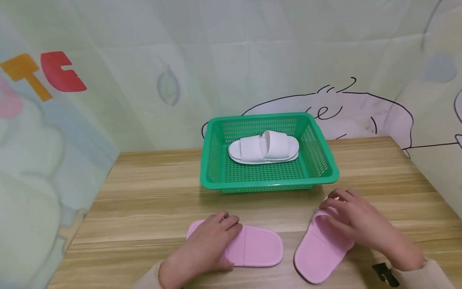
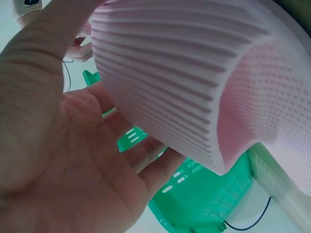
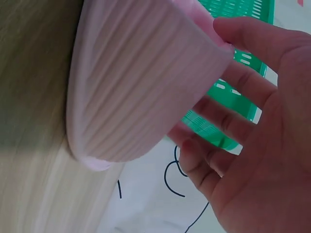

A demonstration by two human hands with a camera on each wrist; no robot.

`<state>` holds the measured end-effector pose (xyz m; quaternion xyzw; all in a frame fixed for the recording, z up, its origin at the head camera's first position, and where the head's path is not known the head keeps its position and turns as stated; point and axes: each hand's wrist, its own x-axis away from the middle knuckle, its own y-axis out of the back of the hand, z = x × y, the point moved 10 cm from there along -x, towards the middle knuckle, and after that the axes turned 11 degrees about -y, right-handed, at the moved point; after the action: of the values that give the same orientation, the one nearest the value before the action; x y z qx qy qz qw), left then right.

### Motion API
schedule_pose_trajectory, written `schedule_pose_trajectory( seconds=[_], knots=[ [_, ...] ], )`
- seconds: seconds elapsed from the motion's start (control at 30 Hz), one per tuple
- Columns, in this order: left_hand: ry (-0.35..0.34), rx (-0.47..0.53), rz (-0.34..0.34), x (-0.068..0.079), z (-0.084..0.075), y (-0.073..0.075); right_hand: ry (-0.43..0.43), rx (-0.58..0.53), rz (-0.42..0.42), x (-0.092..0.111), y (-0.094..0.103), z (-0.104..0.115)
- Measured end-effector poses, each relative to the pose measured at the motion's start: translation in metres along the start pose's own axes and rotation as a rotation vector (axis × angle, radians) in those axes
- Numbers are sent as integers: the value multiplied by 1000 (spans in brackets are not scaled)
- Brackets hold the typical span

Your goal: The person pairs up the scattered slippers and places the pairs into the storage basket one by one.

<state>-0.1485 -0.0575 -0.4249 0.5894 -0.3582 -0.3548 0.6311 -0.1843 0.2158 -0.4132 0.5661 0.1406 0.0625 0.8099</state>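
Two pink slippers lie on the wooden table in the head view. My left hand (image 1: pixel 207 245) spans the strap of the left pink slipper (image 1: pixel 262 245), thumb on the near side and curved fingers on the far side. Its ribbed strap (image 2: pixel 155 73) fills the left wrist view, fingertips against its edge. My right hand (image 1: pixel 351 218) pinches the strap of the right pink slipper (image 1: pixel 319 257), which points obliquely away. In the right wrist view, the thumb lies at the opening of the ribbed strap (image 3: pixel 141 82) and the fingers are along its outer side.
A green basket (image 1: pixel 268 185) stands behind the slippers, near the table's back edge. Inside it lies a pair of white slippers (image 1: pixel 252 149), nested together. A printed cloth (image 1: pixel 223 76) hangs behind the wooden table (image 1: pixel 137 208) and along its sides.
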Motion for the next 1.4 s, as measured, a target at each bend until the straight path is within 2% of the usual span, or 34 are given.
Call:
schedule_pose_trajectory(
  seconds=[0.3,0.4,0.5,0.57,0.73,1.0,1.23,1.4],
  knots=[
    [1,-19,2,-3,-2,1,-23,90,-10,8,6,-3],
    [-13,-32,-5,-5,-5,2,-13,84,64,20,4,-4],
    [-18,-38,3,-6,-6,2,-11,49,181,32,-4,-6],
    [-18,-48,7,-6,-6,2,-7,38,214,37,-8,-7],
    [-26,-82,-4,-7,-6,4,30,70,175,38,-12,-6],
    [-29,-80,-19,-7,-5,5,59,133,103,41,-14,-3],
    [-9,-1,4,0,0,1,41,121,90,38,-15,3],
    [18,98,-17,8,4,2,52,118,81,35,-13,7]
  ],
)
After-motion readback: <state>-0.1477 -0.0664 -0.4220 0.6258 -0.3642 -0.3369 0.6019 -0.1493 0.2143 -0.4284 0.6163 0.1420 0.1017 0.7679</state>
